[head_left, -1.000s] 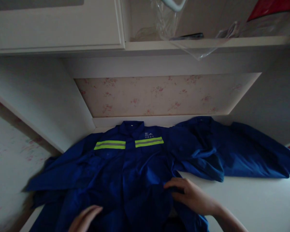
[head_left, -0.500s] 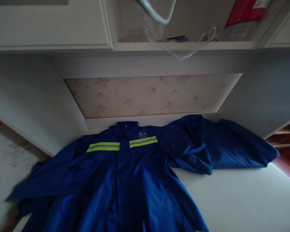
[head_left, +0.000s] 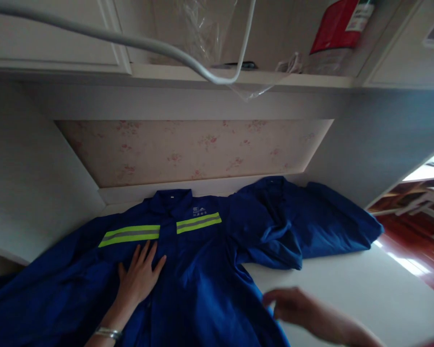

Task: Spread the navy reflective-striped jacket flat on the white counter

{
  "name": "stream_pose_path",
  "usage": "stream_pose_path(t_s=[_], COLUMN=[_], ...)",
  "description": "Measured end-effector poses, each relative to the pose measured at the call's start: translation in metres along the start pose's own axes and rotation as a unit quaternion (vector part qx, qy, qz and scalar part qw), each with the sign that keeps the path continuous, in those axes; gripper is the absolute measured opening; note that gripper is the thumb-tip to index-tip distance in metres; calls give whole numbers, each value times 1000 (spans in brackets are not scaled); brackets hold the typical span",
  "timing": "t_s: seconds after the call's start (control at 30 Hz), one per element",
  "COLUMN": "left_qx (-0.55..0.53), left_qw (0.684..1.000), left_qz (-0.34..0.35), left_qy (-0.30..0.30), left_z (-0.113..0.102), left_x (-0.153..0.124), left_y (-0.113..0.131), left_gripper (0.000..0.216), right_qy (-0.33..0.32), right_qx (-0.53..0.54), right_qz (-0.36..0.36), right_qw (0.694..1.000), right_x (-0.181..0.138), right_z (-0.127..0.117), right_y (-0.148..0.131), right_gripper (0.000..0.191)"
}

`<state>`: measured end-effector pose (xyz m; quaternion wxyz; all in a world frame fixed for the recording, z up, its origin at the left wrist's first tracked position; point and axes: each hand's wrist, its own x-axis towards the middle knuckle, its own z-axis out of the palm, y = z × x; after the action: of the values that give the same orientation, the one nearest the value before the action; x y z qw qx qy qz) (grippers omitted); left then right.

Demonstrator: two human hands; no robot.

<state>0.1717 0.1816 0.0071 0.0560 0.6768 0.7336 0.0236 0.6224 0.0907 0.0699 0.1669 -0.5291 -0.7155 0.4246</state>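
A blue work jacket (head_left: 206,274) with yellow-green reflective stripes (head_left: 130,234) lies face up on a white table (head_left: 347,294), collar toward the wall. My left hand (head_left: 139,277) rests flat on the jacket's chest just below the left stripe, fingers spread. My right hand (head_left: 292,306) hovers blurred over the table beside the jacket's right edge, fingers loosely curled, holding nothing. The jacket's right sleeve (head_left: 311,226) is bunched up toward the back right.
A flowered wall panel (head_left: 191,149) backs the table. Above it runs a shelf (head_left: 238,77) with a plastic bag, a red package (head_left: 338,26) and a grey cable (head_left: 130,41) hanging in front. Red floor (head_left: 415,246) shows at right.
Both hands left the view half a second ago and are back: the left now lies flat high on the chest, the right hovers beside the jacket. The camera has turned right.
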Motion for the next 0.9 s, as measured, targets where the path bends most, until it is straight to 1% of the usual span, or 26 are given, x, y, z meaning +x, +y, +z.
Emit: stream_pose_path(t_s=[0.03, 0.07, 0.1, 0.13, 0.17, 0.2, 0.23, 0.27, 0.33, 0.37, 0.4, 0.43, 0.47, 0.53, 0.6, 0.67, 0.73, 0.77, 0.83, 0.87, 0.9], left_qx=[3, 5, 6, 6, 6, 6, 5, 4, 1, -2, -5, -7, -5, 6, 1, -60, -162, -196, -219, -226, -245], left_qw=[1000, 1000, 1000, 1000, 1000, 1000, 1000, 1000, 1000, 1000, 1000, 1000, 1000, 999, 998, 992, 967, 950, 917, 903, 891], left_qz=[2, 4, 7, 10, 11, 10, 9, 7, 3, 3, 4, 2, -6, -20, 3, 84, 188, 242, 333, 365, 383], left_qy=[1, 2, 3, 6, 8, 9, 8, 6, 2, 3, 4, 5, 9, 29, 63, 79, 51, 31, 9, 4, 1], left_z=[2, 4, 6, 7, 8, 9, 10, 11, 11, 11, 11, 10, 10, 6, -1, -13, -27, -33, -40, -41, -40], left_x=[2, 3, 4, 5, 5, 6, 6, 6, 7, 8, 8, 7, 7, 3, -4, -11, -16, -16, -14, -11, -8], left_y=[-3, -5, -8, -10, -12, -14, -15, -16, -17, -17, -17, -15, -11, 2, 28, 64, 105, 126, 163, 178, 190], left_gripper=[67, 67, 67, 67, 67, 67, 67, 67, 66, 65, 65, 64, 64, 59, 52, 49, 53, 62, 87, 95, 97], right_qy=[51, 114, 175, 215, 222, 209, 181, 141, 53, 22, 7, 12, 35, 96, 126, 124, 99, 80, 38, 20, 9], right_qx=[-30, -80, -141, -203, -253, -283, -294, -291, -273, -269, -273, -286, -307, -353, -380, -387, -379, -373, -360, -357, -356], right_qz=[9, 25, 50, 83, 116, 147, 168, 171, 148, 134, 127, 123, 121, 107, 67, 4, -57, -75, -86, -83, -80], right_qw=[998, 990, 973, 952, 934, 924, 924, 931, 949, 954, 954, 950, 943, 925, 914, 914, 918, 921, 928, 930, 931], right_x=[8, 17, 26, 34, 41, 46, 48, 49, 46, 43, 41, 40, 39, 41, 46, 55, 67, 74, 88, 93, 98], right_z=[-15, -31, -46, -59, -72, -82, -92, -100, -112, -116, -118, -118, -115, -101, -80, -56, -33, -23, -8, -4, -2], right_y=[17, 36, 56, 76, 94, 110, 122, 130, 138, 140, 141, 142, 143, 140, 129, 104, 71, 53, 24, 15, 11], right_gripper=[34, 39, 49, 63, 77, 86, 92, 94, 97, 98, 97, 93, 85, 67, 53, 45, 41, 42, 49, 51, 50])
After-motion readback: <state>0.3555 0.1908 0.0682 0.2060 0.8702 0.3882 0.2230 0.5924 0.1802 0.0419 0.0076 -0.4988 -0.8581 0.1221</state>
